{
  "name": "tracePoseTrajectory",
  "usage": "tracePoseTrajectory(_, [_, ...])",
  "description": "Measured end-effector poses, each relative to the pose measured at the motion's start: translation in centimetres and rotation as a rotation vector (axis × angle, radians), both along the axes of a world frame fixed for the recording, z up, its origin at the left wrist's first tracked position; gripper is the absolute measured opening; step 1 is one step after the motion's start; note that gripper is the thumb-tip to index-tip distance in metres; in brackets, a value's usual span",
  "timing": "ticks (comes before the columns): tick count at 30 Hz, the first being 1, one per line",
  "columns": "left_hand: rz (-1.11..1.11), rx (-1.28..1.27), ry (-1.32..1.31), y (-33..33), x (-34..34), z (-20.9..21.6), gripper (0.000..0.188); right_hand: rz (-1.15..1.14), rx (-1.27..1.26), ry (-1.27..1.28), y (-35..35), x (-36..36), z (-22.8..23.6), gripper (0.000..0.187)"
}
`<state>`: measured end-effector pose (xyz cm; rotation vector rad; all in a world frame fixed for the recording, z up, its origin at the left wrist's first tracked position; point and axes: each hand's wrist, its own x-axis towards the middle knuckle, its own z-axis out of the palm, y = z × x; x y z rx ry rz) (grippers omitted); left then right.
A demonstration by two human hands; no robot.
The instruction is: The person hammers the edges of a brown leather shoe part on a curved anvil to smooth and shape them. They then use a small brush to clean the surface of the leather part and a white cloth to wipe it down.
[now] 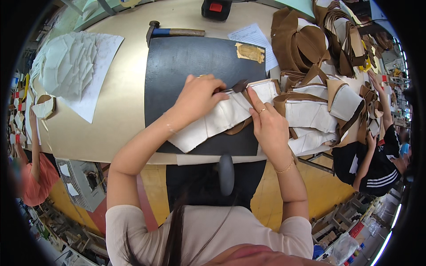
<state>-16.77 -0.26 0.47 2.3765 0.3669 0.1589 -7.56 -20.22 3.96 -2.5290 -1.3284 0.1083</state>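
Observation:
In my left hand (199, 97) the fingers are closed on a slim tool with a dark, broad end (240, 86); its exact kind is unclear. The dark end rests over a white-faced, brown-backed strip (213, 119) lying slantwise on a black mat (191, 57). Beside the tool's end, my right hand (270, 124) presses the strip down with an outstretched index finger, its thumb apart near the strip's lower edge. A brown curved edge shows from under the strip. My left palm and some fingertips are hidden.
A hammer (177, 32) lies behind the mat, near a printed sheet (253, 35). White cut pieces (66, 66) are stacked at left. Brown and white pieces (310, 111) pile up at right, with brown bundles (299, 40) behind. Other people work at both sides.

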Motion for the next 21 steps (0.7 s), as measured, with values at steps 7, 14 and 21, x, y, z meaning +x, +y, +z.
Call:
tracePoseTrajectory(7, [-0.086, 0.267, -0.106, -0.5, -1.1, -0.7, 0.012, 0.010, 0.187, 0.016, 0.6, 0.2, 1.0, 0.052])
tracePoseTrajectory(14, [-0.096, 0.457, -0.110, -1.5, -1.2, -0.4, 0.009, 0.032, 0.082, 0.005, 0.1, -0.5, -0.3, 0.054])
tracePoseTrajectory(21, [-0.026, 0.339, -0.166, -1.6, -1.4, -0.7, 0.011, 0.006, 0.049, 0.037, 0.3, -1.2, -0.6, 0.052])
